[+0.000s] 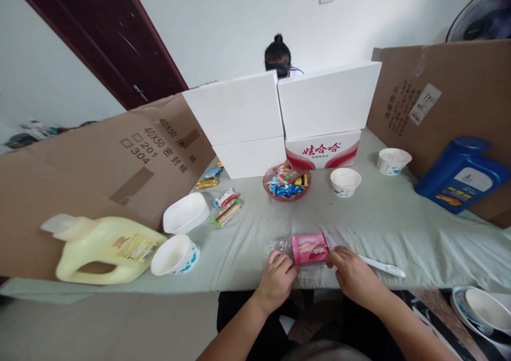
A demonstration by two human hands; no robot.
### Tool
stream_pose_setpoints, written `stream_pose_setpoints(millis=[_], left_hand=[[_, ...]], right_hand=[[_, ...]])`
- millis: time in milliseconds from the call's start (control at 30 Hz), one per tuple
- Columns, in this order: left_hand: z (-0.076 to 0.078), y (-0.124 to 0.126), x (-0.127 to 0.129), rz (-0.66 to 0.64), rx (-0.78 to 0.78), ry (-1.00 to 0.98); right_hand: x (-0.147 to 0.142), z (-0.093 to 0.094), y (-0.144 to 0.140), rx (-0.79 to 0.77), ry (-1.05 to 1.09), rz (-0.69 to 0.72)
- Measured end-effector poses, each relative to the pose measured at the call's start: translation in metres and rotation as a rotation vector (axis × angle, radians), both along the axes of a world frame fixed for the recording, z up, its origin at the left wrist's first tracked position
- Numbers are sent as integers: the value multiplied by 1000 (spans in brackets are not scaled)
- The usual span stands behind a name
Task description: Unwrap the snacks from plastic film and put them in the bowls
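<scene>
At the near edge of the table lies a pink snack packet (pixel 310 248) marked "nabati", with a transparent plastic bag (pixel 281 245) around or beneath it. The curled fingers of my left hand (pixel 276 277) close on the bag by the packet's lower left corner. My right hand (pixel 354 271) pinches the packet's right end between thumb and fingers. Just beyond the right hand lies a white plastic utensil (pixel 385 267), its far end hidden behind the hand. A pink glass bowl (pixel 266 187) filled with wrapped snacks stands farther back.
Left of centre are wrapped snacks (pixel 227 212), a white dish (pixel 186 212), a paper bowl (pixel 172 254) and a yellow detergent jug (pixel 115 246). Two paper bowls (pixel 345 184) and a blue bottle (pixel 459 174) stand right. White boxes (pixel 247 111) screen a blindfolded person; cardboard (pixel 120 174) flanks the table.
</scene>
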State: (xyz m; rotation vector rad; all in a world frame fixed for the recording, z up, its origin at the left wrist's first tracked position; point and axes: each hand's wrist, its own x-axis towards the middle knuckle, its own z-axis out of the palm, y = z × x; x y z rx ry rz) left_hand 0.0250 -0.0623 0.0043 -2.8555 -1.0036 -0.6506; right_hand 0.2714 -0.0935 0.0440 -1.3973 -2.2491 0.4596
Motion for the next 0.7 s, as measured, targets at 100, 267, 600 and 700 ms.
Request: stream_pose_setpoints(millis=[100, 267, 600, 700], left_hand=[[5, -7, 1, -32, -103, 135], [16, -16, -11, -13, -467, 259], [13, 11, 9, 184, -327, -192], [11, 23, 16, 138, -290, -224]], right_hand=[[-12, 3, -5, -160, -55, 88], [-12, -18, -8, -239, -248, -47], [-3, -54, 15, 24, -143, -372], [-4, -64, 30, 164, 93, -331]])
